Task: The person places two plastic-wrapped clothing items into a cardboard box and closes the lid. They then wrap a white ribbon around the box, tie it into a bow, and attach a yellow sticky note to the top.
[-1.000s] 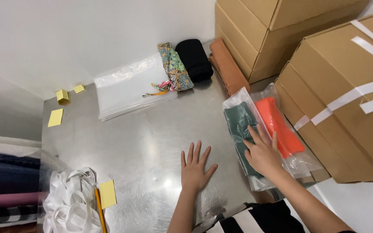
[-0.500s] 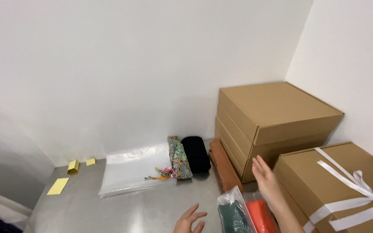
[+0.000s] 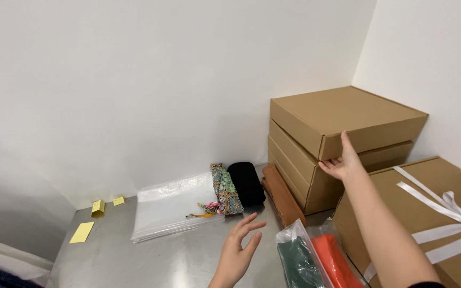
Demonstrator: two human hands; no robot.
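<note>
While the right hand (image 3: 341, 162) is reaching up to the stack of cardboard boxes (image 3: 342, 144) in the corner, its fingers are lying together and curling under the front lip of the top box (image 3: 348, 117), thumb resting up along the edge. That box is sitting on top of the stack against the right wall, just behind a larger box tied with white ribbon (image 3: 433, 213). The left hand (image 3: 238, 250) is hovering open over the metal table (image 3: 150, 261), fingers spread and slightly bent, touching nothing. Just to its right, two clear bags are lying side by side, one with green cloth (image 3: 300, 261), one with orange cloth (image 3: 334, 258). Farther back, a pile of flat clear plastic bags (image 3: 174, 210) is lying near the wall, with a patterned fabric roll (image 3: 225, 189), a black roll (image 3: 246, 182) and a brown roll (image 3: 281, 194) lined up beside it. Yellow paper notes (image 3: 82, 232) are sitting at the left end of the table.
</note>
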